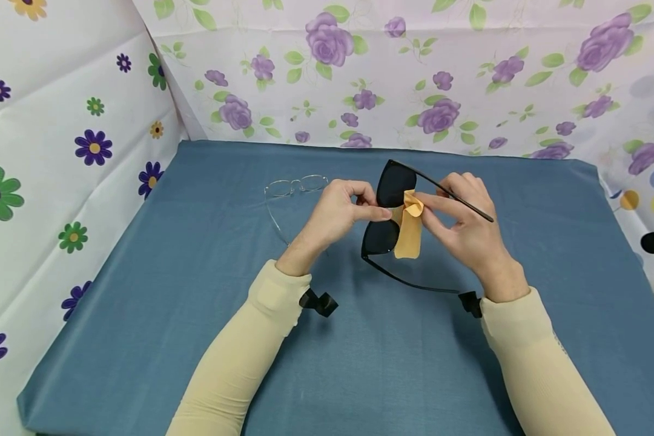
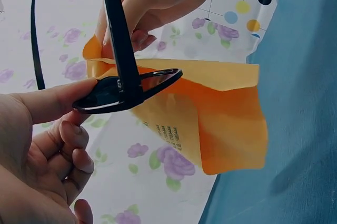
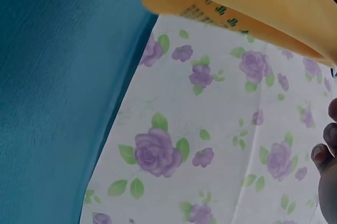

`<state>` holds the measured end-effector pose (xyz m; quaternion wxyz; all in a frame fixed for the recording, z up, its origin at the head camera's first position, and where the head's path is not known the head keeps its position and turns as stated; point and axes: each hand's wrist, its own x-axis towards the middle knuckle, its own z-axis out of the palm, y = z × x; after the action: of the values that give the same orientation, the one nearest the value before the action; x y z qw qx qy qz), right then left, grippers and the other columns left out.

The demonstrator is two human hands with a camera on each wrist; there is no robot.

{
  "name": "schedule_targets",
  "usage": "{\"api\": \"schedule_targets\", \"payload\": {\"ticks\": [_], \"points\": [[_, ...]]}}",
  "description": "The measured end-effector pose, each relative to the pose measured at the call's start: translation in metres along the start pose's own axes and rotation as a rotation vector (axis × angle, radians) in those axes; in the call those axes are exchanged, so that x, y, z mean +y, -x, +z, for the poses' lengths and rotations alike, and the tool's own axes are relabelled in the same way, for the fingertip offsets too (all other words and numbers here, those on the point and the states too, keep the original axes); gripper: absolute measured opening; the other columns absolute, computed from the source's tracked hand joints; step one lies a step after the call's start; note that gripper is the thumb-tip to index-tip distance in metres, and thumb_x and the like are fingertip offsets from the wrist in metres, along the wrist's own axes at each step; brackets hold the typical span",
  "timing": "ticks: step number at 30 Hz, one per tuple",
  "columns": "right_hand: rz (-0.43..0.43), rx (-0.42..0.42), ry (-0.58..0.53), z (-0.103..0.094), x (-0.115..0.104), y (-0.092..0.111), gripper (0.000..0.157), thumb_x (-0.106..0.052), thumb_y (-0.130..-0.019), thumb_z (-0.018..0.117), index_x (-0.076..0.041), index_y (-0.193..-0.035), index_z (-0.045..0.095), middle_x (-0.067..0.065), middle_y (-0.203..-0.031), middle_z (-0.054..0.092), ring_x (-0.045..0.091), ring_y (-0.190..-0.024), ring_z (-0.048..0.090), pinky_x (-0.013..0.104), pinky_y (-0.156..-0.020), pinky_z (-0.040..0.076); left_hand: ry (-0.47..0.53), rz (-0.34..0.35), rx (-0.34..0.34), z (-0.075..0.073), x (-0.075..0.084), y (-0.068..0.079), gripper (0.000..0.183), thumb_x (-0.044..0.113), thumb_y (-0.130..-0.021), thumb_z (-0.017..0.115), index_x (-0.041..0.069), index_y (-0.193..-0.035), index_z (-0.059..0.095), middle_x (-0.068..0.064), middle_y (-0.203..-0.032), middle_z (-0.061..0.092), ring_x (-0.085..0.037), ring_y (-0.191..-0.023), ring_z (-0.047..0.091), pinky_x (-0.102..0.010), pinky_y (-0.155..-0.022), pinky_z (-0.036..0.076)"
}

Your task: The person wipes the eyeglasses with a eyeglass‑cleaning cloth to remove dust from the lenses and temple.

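Note:
In the head view my left hand (image 1: 342,209) pinches a pair of black sunglasses (image 1: 396,183) near the bridge, with the lenses one above the other. Both temples are unfolded and point right. My right hand (image 1: 465,225) pinches an orange-yellow cleaning cloth (image 1: 409,237) against the sunglasses near the bridge. In the left wrist view the cloth (image 2: 231,124) hangs folded behind the frame, with small dark print on it. The right wrist view shows the cloth (image 3: 253,2) along the top and a few fingertips (image 3: 321,154) at the right edge.
Thin metal-rimmed eyeglasses (image 1: 279,189) lie on the blue tablecloth (image 1: 196,272), partly hidden behind my left hand and wrist. Flower-printed sheets (image 1: 283,79) stand behind and left of the table. Black wrist cameras (image 1: 318,301) sit at both cuffs.

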<state>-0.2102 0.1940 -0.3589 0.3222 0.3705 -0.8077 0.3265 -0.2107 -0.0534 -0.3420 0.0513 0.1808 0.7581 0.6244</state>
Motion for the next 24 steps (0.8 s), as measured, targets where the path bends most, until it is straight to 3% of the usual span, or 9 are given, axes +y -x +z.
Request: {"api": "schedule_targets", "payload": {"ticks": [2, 5, 11, 13, 15, 19, 24], "points": [[0.011, 0.023, 0.018, 0.0, 0.0, 0.0, 0.017, -0.001, -0.091, 0.076, -0.004, -0.107, 0.082, 0.013, -0.081, 0.05, 0.028, -0.072, 0.035, 0.042, -0.076, 0.022, 0.001, 0.002, -0.002, 0.001, 0.0, 0.0, 0.03, 0.011, -0.088, 0.084, 0.009, -0.067, 0.064, -0.018, -0.065, 0.051, -0.027, -0.064, 0.045, -0.03, -0.061, 0.033], [0.052, 0.071, 0.038, 0.0, 0.0, 0.0, 0.024, 0.008, -0.084, 0.079, -0.004, -0.104, 0.082, 0.014, -0.081, 0.051, 0.029, -0.072, 0.035, 0.042, -0.077, 0.022, -0.003, -0.001, -0.007, 0.002, 0.0, 0.0, 0.03, 0.01, -0.088, 0.084, 0.009, -0.067, 0.063, -0.009, -0.062, 0.051, -0.028, -0.065, 0.047, -0.03, -0.061, 0.033], [0.146, 0.141, 0.04, 0.003, -0.001, 0.0, 0.009, 0.006, -0.087, 0.078, 0.004, -0.09, 0.07, 0.015, -0.077, 0.048, 0.029, -0.072, 0.034, 0.037, -0.08, 0.022, -0.021, -0.016, -0.016, 0.004, -0.001, 0.0, 0.029, 0.012, -0.088, 0.084, 0.011, -0.067, 0.064, -0.008, -0.063, 0.05, -0.024, -0.065, 0.045, -0.03, -0.062, 0.033], [0.161, 0.171, -0.002, 0.004, -0.004, -0.001, 0.008, 0.008, -0.087, 0.077, 0.007, -0.093, 0.072, 0.016, -0.077, 0.049, 0.027, -0.072, 0.035, 0.034, -0.08, 0.022, -0.016, -0.02, -0.014, 0.005, -0.002, 0.001, 0.029, 0.013, -0.088, 0.084, 0.011, -0.067, 0.064, -0.008, -0.063, 0.05, -0.024, -0.064, 0.044, -0.03, -0.062, 0.033], [0.179, 0.189, -0.081, 0.004, -0.007, -0.002, 0.018, 0.01, -0.088, 0.076, 0.004, -0.105, 0.078, 0.015, -0.078, 0.053, 0.023, -0.075, 0.04, 0.031, -0.08, 0.026, -0.011, -0.02, -0.014, 0.005, -0.002, 0.001, 0.029, 0.012, -0.088, 0.084, 0.01, -0.067, 0.064, -0.008, -0.063, 0.049, -0.024, -0.064, 0.043, -0.031, -0.061, 0.032], [0.238, 0.205, -0.217, 0.005, -0.016, -0.005, 0.035, 0.012, -0.087, 0.076, -0.003, -0.118, 0.079, 0.011, -0.083, 0.056, 0.012, -0.085, 0.047, 0.027, -0.078, 0.031, -0.018, -0.028, -0.023, 0.007, -0.001, 0.001, 0.028, 0.012, -0.087, 0.084, 0.011, -0.067, 0.064, -0.006, -0.062, 0.05, -0.023, -0.063, 0.043, -0.03, -0.06, 0.031], [0.278, 0.217, -0.214, 0.006, -0.024, -0.007, 0.037, 0.009, -0.088, 0.076, -0.006, -0.121, 0.078, 0.01, -0.083, 0.056, 0.009, -0.087, 0.044, 0.028, -0.078, 0.028, -0.099, -0.046, -0.067, 0.012, 0.0, 0.001, 0.027, 0.017, -0.087, 0.085, 0.013, -0.068, 0.066, -0.004, -0.066, 0.054, -0.021, -0.063, 0.046, -0.029, -0.059, 0.032]]}}
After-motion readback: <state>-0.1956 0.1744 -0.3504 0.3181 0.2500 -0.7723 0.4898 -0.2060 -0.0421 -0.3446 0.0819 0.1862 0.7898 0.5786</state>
